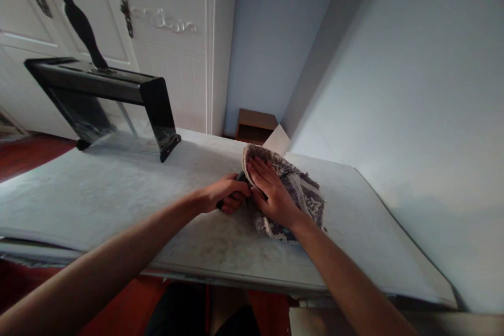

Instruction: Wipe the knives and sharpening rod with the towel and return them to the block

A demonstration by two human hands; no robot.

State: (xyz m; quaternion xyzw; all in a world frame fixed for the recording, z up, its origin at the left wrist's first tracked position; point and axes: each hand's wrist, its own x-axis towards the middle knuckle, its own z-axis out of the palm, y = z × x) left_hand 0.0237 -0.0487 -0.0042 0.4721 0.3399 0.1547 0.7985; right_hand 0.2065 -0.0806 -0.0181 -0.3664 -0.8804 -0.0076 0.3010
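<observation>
My left hand [234, 194] is closed around a black-handled object [221, 203]; the object's far end is hidden, so I cannot tell its kind. Right beside it, my right hand [273, 191] holds a cloth [309, 194] with a grey-brown and whitish pattern against that end. The fingers of this hand lie long across the fabric, with the thumb near the left hand. The rest of the cloth hangs in folds down onto the white tabletop [189, 168].
On the table's left stands a black frame [118, 84] with a clear panel and an upright black handle [84, 31]. Behind are white cabinet doors [169, 58] with ornate dark handles. A brown wooden box [258, 118] sits in the far corner. A pale wall [425, 89] borders the right side.
</observation>
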